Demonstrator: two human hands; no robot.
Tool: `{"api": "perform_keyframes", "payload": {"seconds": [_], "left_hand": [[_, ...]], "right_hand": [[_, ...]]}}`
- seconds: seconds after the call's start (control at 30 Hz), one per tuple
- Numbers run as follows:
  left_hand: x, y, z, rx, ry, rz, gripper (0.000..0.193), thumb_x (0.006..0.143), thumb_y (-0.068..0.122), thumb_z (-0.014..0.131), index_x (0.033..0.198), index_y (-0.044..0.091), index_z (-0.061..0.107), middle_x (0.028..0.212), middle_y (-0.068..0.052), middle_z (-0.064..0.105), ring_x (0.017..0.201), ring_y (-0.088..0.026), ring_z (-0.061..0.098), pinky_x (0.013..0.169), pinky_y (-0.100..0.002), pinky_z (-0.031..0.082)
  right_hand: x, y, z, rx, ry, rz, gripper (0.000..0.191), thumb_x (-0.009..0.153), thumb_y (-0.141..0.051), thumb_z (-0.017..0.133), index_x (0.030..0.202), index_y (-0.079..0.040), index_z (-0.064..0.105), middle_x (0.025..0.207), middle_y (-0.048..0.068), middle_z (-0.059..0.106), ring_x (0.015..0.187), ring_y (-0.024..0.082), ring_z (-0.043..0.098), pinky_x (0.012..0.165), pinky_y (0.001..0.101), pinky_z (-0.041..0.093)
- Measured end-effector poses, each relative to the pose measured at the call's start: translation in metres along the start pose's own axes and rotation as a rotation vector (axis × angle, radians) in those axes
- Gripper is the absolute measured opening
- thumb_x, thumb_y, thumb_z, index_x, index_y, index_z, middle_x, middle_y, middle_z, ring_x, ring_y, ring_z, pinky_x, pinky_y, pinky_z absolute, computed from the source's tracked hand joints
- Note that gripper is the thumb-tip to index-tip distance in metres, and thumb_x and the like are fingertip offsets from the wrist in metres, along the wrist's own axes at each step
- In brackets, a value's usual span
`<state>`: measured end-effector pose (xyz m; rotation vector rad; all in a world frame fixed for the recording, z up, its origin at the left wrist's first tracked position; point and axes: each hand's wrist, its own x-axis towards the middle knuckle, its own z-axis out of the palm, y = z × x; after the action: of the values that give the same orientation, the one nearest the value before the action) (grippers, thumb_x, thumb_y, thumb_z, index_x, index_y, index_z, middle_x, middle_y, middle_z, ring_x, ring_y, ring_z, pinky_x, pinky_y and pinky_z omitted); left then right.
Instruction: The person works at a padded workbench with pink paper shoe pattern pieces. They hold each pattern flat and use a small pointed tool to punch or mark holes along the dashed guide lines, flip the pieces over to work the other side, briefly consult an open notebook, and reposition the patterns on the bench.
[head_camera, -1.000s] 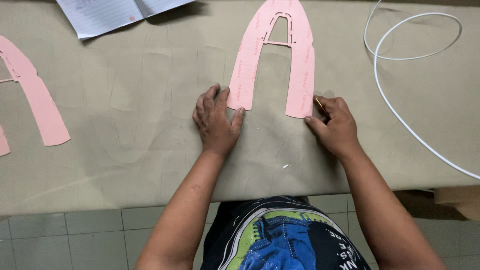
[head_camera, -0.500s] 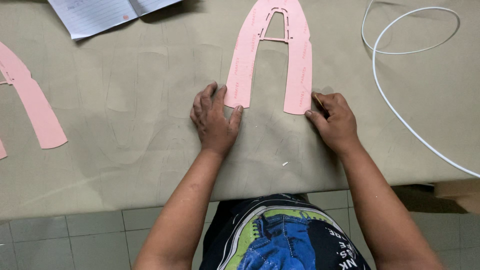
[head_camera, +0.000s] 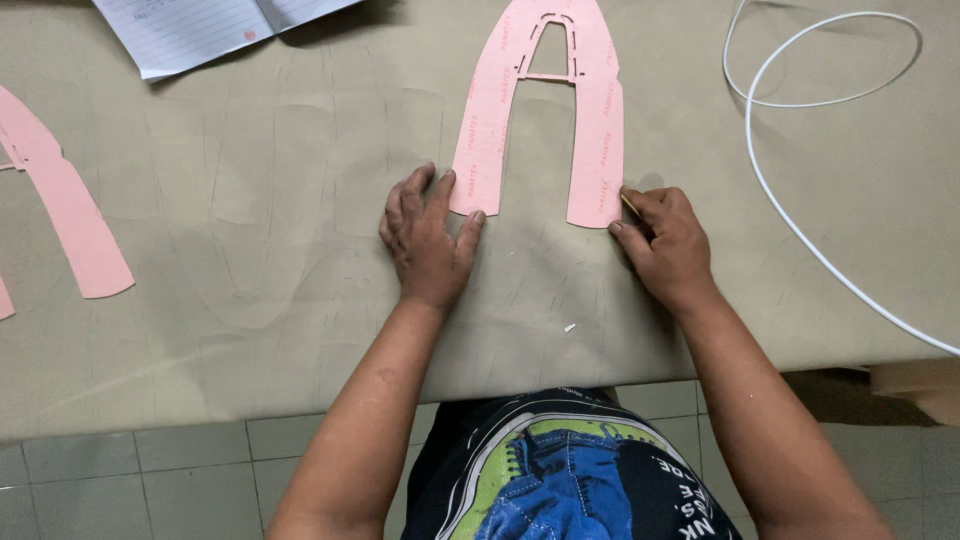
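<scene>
Currently the person stands at the worktop (head_camera: 250, 330), which is covered by a sheet of olive-grey material, with both hands on a pink arch-shaped pattern piece (head_camera: 590, 110). Compared with a second ago the pattern has slid slightly toward the far edge and its two legs sit a little straighter; the hands have followed it and settled at its lower ends. In my judgement that is a small repositioning, and the piece now appears pinned in place for marking round its edge.

The left hand (head_camera: 428, 240) lies flat, fingers (head_camera: 440, 190) spread, its fingertips pressing on the bottom of the pattern's left leg; it grips nothing, it only holds the piece down. The right hand (head_camera: 668, 240) is curled nearly closed about a thin stick-like tool (head_camera: 630, 207), likely a marker or awl, whose tip touches the foot of the right leg. How much of the tool is inside the hand cannot be seen.

Count of items: one arch-shaped pattern under the hands, lying at centre near the far edge; one further pink pattern piece (head_camera: 70, 220) at the left edge, well apart, with a sliver of pink below it that I cannot tell to be separate or part of it; one lined notebook (head_camera: 200, 30) at top left; one white cord (head_camera: 800, 100) looping at right; one small white scrap (head_camera: 569, 327) near the front edge. Faint traced outlines show on the sheet.
</scene>
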<state>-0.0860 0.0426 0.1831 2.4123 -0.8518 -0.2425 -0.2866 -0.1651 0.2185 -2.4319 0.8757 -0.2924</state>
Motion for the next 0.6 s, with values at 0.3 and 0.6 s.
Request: {"api": "perform_keyframes", "payload": {"seconds": [0.3, 0.6], "left_hand": [[-0.002, -0.023, 0.013, -0.167, 0.056, -0.040, 0.054, 0.091, 0.014, 0.057, 0.144, 0.007, 0.055, 0.159, -0.012, 0.042, 0.151, -0.032, 0.034, 0.127, -0.052, 0.024], [-0.001, -0.005, 0.002, -0.130, 0.055, -0.074, 0.073, 0.077, 0.042, 0.081, 0.132, 0.003, 0.052, 0.153, -0.016, 0.036, 0.146, -0.036, 0.026, 0.120, -0.054, 0.023]], "right_hand": [[0.002, -0.005, 0.001, -0.073, -0.072, 0.140, 0.047, 0.088, -0.023, 0.083, 0.130, -0.008, 0.069, 0.111, 0.007, 0.062, 0.084, 0.016, 0.064, 0.074, 0.0309, 0.055], [0.001, -0.004, 0.000, -0.001, -0.003, 0.046, 0.047, 0.087, -0.023, 0.084, 0.130, -0.008, 0.071, 0.112, 0.007, 0.062, 0.084, 0.017, 0.063, 0.078, 0.0322, 0.054]]}}
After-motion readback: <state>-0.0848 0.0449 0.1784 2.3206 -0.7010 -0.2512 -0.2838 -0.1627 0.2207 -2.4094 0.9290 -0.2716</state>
